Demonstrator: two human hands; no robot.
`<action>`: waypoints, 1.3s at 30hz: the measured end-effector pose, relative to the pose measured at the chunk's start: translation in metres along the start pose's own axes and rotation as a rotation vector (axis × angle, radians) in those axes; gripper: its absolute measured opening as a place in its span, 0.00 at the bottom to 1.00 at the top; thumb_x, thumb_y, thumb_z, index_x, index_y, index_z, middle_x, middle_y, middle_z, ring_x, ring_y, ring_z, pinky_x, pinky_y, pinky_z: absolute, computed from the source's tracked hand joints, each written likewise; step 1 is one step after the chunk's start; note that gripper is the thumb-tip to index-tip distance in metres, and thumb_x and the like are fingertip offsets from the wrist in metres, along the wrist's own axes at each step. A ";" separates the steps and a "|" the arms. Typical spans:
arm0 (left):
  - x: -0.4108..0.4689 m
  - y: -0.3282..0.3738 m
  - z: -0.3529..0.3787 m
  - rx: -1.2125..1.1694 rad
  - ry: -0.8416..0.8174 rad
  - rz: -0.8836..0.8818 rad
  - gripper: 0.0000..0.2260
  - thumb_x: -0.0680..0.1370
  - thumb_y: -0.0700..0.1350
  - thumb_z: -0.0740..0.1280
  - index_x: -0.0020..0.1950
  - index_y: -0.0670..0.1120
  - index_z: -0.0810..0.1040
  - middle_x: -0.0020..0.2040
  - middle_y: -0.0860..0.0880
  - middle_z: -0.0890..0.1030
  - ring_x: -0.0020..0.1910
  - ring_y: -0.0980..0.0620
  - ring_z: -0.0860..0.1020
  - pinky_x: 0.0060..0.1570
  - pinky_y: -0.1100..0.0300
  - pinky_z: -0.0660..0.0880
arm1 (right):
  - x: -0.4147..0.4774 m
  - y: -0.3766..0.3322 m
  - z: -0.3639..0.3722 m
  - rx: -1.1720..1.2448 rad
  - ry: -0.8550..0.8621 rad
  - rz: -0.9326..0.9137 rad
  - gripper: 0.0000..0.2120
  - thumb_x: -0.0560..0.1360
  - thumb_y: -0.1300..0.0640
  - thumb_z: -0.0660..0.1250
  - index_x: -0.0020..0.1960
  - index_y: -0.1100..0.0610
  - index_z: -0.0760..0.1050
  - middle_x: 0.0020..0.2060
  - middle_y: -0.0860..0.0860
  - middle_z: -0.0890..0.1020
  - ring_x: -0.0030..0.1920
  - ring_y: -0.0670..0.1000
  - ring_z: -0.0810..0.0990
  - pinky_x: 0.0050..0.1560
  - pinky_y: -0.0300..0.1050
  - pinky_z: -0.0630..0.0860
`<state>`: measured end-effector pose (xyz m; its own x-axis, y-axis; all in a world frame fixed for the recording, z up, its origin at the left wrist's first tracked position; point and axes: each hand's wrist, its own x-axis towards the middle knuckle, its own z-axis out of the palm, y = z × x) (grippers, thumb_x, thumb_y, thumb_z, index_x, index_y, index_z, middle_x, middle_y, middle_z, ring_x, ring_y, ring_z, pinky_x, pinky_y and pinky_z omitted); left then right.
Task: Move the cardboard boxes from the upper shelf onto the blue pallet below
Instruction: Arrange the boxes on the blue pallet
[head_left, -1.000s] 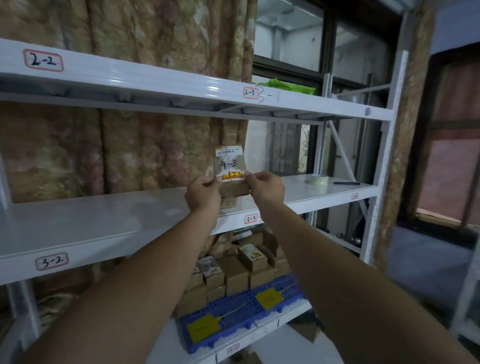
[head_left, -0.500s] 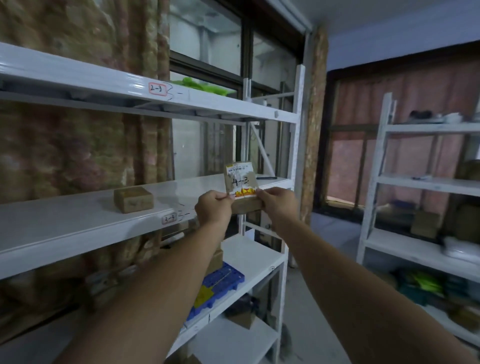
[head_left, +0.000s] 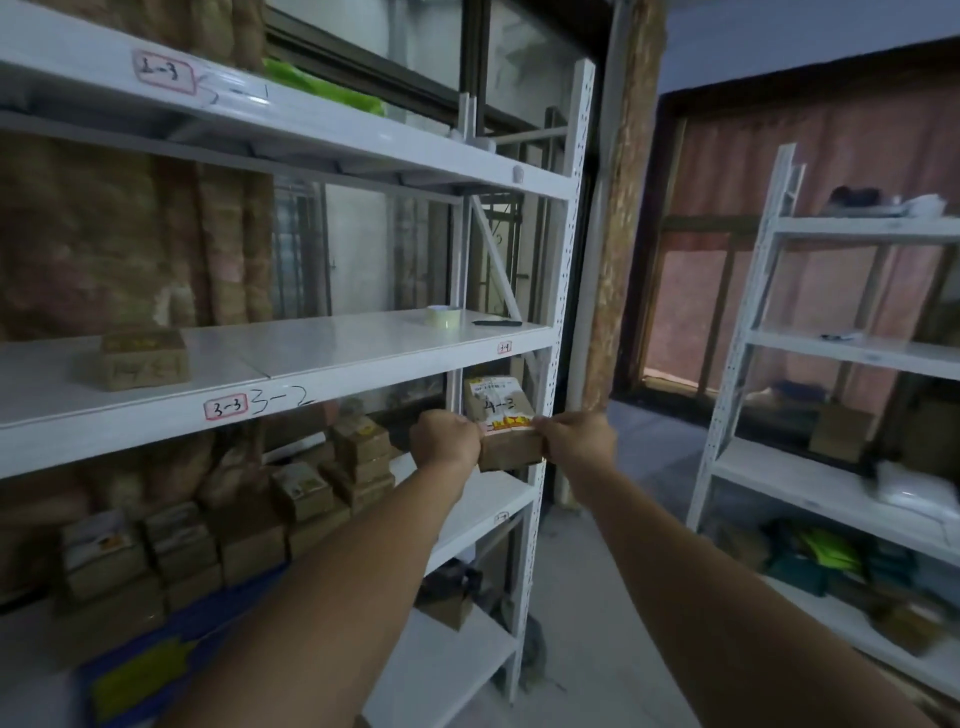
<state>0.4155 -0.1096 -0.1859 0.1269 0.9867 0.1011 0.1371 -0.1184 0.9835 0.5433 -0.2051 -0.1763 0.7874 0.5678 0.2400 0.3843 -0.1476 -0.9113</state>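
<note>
I hold a small cardboard box (head_left: 501, 423) with a white label marked "4-3" between both hands, in front of the rack's right post and below the shelf tagged 3-3. My left hand (head_left: 445, 437) grips its left side and my right hand (head_left: 576, 440) its right side. One more cardboard box (head_left: 139, 358) stands alone on the upper white shelf (head_left: 332, 348) at the left. Below, several stacked boxes (head_left: 244, 530) sit on the blue pallet (head_left: 140, 680), whose near edge shows at the lower left with a yellow tag.
A roll of clear tape (head_left: 442, 317) and a black pen (head_left: 496, 323) lie at the right end of the upper shelf. The rack's white post (head_left: 561, 332) stands just behind the held box. A second white rack (head_left: 852, 353) with goods is to the right across the aisle floor.
The held box has come down from shelf height to below the 3-3 shelf edge. My view has swung back left and lower, so the pallet and stacked boxes show again.
</note>
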 end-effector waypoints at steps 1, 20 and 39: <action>0.007 -0.007 0.003 -0.003 0.017 -0.018 0.07 0.70 0.46 0.77 0.42 0.44 0.84 0.42 0.46 0.85 0.39 0.46 0.84 0.40 0.50 0.84 | 0.005 0.006 0.006 0.014 -0.012 0.020 0.09 0.73 0.51 0.75 0.47 0.56 0.87 0.37 0.53 0.84 0.35 0.51 0.82 0.26 0.35 0.74; 0.195 -0.121 -0.026 -0.036 0.265 -0.136 0.13 0.71 0.45 0.77 0.29 0.45 0.79 0.35 0.42 0.84 0.37 0.42 0.84 0.43 0.43 0.83 | 0.122 0.047 0.236 -0.081 -0.270 -0.156 0.14 0.77 0.46 0.70 0.49 0.56 0.87 0.38 0.53 0.86 0.41 0.52 0.83 0.45 0.45 0.79; 0.272 -0.181 -0.131 0.065 0.676 -0.254 0.09 0.73 0.48 0.75 0.33 0.53 0.81 0.41 0.49 0.84 0.43 0.47 0.83 0.47 0.49 0.83 | 0.121 0.015 0.418 -0.102 -0.727 -0.296 0.12 0.80 0.51 0.65 0.51 0.56 0.85 0.44 0.52 0.84 0.46 0.51 0.80 0.43 0.40 0.72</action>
<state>0.2962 0.1948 -0.3169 -0.5486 0.8352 -0.0377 0.1425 0.1378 0.9801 0.4427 0.1998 -0.3012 0.1471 0.9765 0.1572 0.5982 0.0388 -0.8004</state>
